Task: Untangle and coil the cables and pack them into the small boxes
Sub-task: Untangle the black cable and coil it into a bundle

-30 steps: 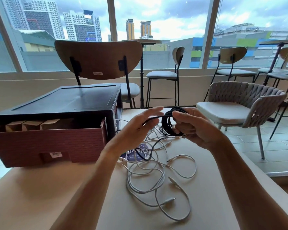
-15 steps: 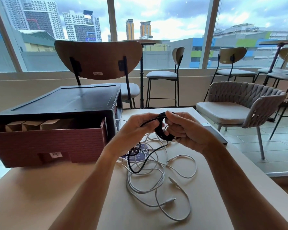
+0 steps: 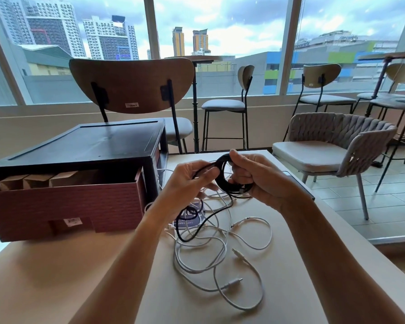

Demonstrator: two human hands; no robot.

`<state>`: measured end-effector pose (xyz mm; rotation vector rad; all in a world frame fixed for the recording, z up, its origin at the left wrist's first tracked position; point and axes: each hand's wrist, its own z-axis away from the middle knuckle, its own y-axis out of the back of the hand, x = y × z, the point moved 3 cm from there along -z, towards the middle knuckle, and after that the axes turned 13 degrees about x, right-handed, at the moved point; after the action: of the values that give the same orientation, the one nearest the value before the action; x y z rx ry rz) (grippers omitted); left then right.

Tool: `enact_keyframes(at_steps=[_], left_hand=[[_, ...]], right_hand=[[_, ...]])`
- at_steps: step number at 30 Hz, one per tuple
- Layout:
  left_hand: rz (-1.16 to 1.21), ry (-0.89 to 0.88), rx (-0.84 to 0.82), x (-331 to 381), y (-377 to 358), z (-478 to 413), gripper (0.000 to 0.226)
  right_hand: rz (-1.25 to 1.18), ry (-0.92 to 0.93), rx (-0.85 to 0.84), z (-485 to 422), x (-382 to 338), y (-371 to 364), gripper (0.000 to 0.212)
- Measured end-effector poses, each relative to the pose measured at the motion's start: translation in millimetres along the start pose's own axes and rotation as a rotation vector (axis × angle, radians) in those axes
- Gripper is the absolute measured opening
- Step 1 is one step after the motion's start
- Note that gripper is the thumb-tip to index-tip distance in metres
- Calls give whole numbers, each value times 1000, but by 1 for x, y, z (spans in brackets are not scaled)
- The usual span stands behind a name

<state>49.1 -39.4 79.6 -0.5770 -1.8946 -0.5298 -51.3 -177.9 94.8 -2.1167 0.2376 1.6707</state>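
Across the table (image 3: 56,277), white cables (image 3: 237,253) are sprawling inside its edges; right hand (image 3: 260,178) is gripping a black coil (image 3: 218,183) (left hand (image 3: 185,183) pinching it).

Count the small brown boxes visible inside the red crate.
3, in a row at the red crate top: left box, middle box, right box. More may hide under the black tray.

Café or lounge seating area, upper floor. Tall bar stools (image 3: 223,105) at a high round table (image 3: 194,58) along full-height windows (image 3: 220,24). Woven armchair (image 3: 337,134) with cushion; wooden-backed chair (image 3: 131,83) at the beige surface (image 3: 56,277). Tiled floor (image 3: 372,206). High-rise towers (image 3: 52,26) and rooftops outside, seen at about their own level.
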Motion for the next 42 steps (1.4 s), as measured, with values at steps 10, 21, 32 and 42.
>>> enact_keyframes(at_steps=[10, 21, 32, 42], left_hand=[[8, -78, 261, 15, 34, -8, 33], [-319, -160, 98, -8, 32, -14, 19], [322, 185, 725, -8, 55, -15, 15], [-508, -267, 490, 2, 32, -4, 11]], right_hand=[[159, -103, -239, 9, 0, 4, 25], [-706, -112, 257, -15, -4, 27, 33], [-1027, -24, 406, -17, -3, 39, 29], [-839, 29, 410, -15, -8, 38, 31]])
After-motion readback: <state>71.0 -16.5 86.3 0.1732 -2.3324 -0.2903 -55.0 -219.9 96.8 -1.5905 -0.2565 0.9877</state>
